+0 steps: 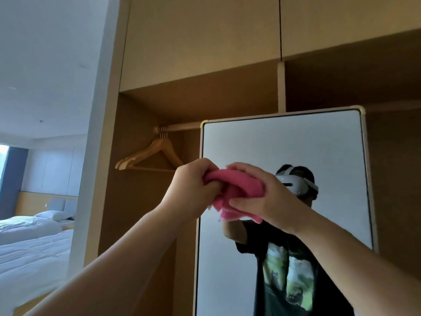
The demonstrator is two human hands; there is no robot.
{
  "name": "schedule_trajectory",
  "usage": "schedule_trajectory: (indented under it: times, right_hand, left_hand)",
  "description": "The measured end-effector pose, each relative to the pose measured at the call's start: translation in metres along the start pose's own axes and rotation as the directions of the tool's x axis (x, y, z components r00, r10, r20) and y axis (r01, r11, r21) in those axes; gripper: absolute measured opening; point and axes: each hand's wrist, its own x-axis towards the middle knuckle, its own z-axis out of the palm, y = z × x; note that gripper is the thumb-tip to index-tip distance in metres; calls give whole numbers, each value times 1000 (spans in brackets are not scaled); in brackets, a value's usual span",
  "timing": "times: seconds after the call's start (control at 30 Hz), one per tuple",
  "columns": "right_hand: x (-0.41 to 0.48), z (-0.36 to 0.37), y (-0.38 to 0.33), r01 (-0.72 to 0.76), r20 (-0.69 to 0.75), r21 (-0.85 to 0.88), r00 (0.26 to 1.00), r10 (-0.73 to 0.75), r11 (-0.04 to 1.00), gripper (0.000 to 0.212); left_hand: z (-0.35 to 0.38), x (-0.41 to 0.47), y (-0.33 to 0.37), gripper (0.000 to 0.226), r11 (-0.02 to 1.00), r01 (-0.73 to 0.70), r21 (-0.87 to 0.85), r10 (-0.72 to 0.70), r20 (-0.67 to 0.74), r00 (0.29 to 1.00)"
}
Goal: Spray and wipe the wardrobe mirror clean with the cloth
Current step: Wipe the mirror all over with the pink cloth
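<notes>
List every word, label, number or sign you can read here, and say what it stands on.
No text here can be read.
On the shirt print, reflected in the mirror: a picture only; any lettering is too blurred to read.
On the headset in the reflection: no legible mark.
On the cloth and the hangers: no writing shows.

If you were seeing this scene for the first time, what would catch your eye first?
The bright pink cloth is bunched between the left hand and right hand at centre, in front of the tall mirror. Left of the mirror, wooden hangers hang on the wardrobe rail.
</notes>
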Motion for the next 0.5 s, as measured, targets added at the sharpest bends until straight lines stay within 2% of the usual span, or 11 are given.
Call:
schedule_trajectory:
  times: [0.1, 0.17, 0.23, 0.33, 0.4, 0.5]
  right_hand:
    - [20, 8, 5, 78, -80, -177, 992, -93, 981, 39]
    - [35, 9, 5, 92, -129, -237, 984, -125, 967, 31]
    - [49, 11, 1, 122, -119, -242, 981, -154, 963, 28]
    - [74, 14, -11, 129, -128, -156, 980, -150, 979, 26]
    - [92, 15, -19, 112, -188, -228, 970, -157, 967, 21]
    - [117, 12, -39, 107, -134, -356, 977, -164, 928, 18]
  left_hand:
    - [-5, 13, -11, 15, 999, -31, -33, 30, -15, 999]
    - [-13, 24, -20, 17, 998, -59, -17, 59, -15, 998]
    - [-23, 36, -29, 19, 995, -96, -7, 96, -17, 995]
    - [-34, 59, -40, 16, 989, -144, -16, 143, -53, 988]
    - [-40, 73, -47, 14, 985, -171, -34, 170, -52, 984]
    - [-48, 92, -62, 17, 975, -216, -47, 213, -64, 975]
